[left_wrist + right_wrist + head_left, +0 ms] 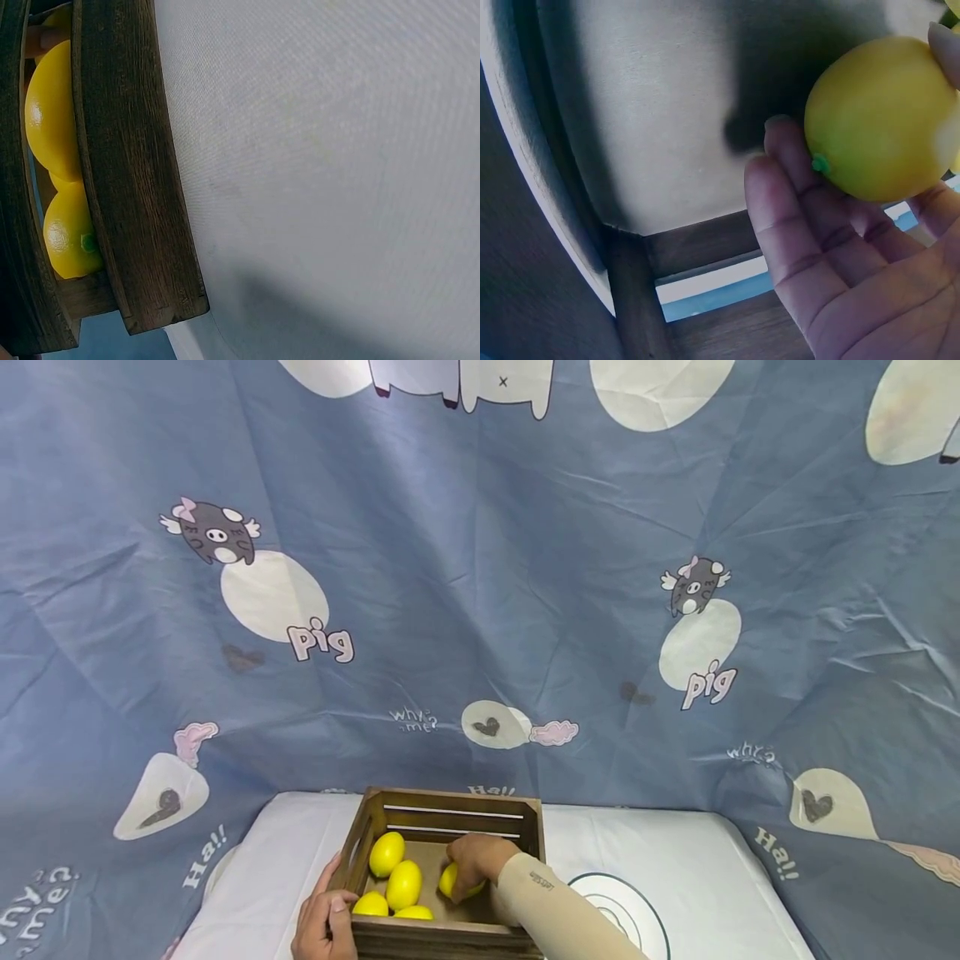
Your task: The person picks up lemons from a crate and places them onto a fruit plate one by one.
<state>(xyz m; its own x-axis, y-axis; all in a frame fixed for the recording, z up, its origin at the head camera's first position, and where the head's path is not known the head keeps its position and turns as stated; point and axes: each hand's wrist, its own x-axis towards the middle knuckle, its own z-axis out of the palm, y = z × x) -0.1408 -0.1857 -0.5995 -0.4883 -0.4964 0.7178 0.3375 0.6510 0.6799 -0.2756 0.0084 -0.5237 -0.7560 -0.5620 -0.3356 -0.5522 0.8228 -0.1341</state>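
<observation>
A dark brown slatted wooden crate stands on the white surface with several yellow lemons inside. Toward its right side, my right hand reaches in and holds a lemon between thumb and fingers. That lemon has a small green tip and shows above the crate floor in the right wrist view. At the crate's front left corner, my left hand grips the wooden edge. Left of the held one are a lemon at the back, another lemon in the middle and more by the front wall.
Right of the crate, partly behind the right sleeve, lies a white round plate with a dark rim. A blue cloth printed with pigs hangs behind and at both sides of the white tabletop.
</observation>
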